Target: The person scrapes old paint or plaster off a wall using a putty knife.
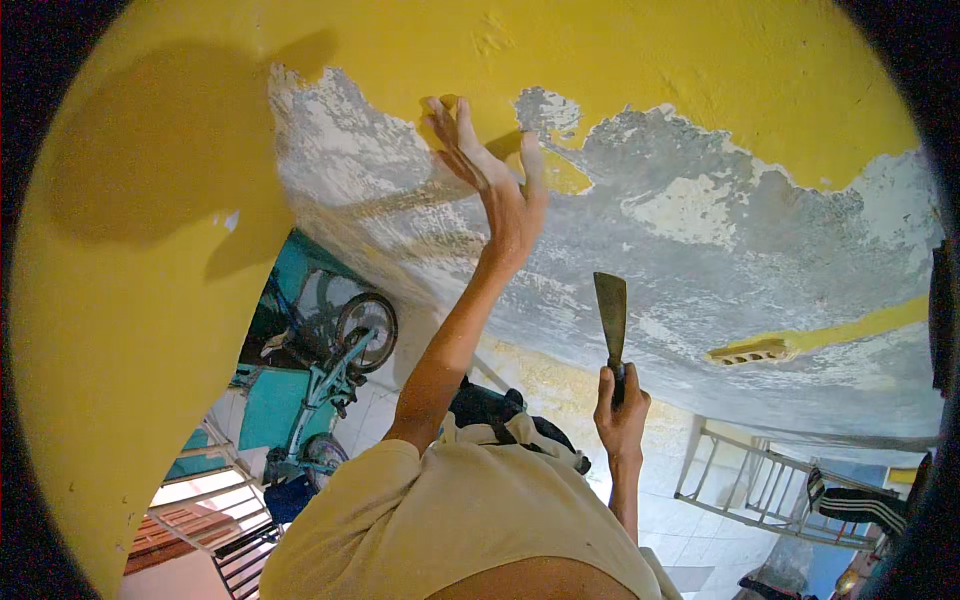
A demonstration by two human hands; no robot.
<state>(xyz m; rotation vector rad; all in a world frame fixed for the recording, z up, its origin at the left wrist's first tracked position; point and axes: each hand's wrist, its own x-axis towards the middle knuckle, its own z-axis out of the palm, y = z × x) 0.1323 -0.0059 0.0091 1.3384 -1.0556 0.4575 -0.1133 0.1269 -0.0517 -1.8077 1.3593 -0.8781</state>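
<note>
In front of me is a wall with yellow paint along its upper part and bare grey-white plaster below a ragged edge. My left hand reaches up to that edge with fingers spread. Its fingertips lie against or very close to the yellow paint, next to a small isolated peeled patch. Lower down on the right, my right hand is wrapped round the dark handle of a scraper. The scraper's flat blade points up and is apart from the wall.
A yellow conduit with an outlet box runs along the plaster at right. Below it stands a metal rack with a dark striped cloth. A bicycle stands at lower left, beyond the yellow wall's edge, near a barred metal frame.
</note>
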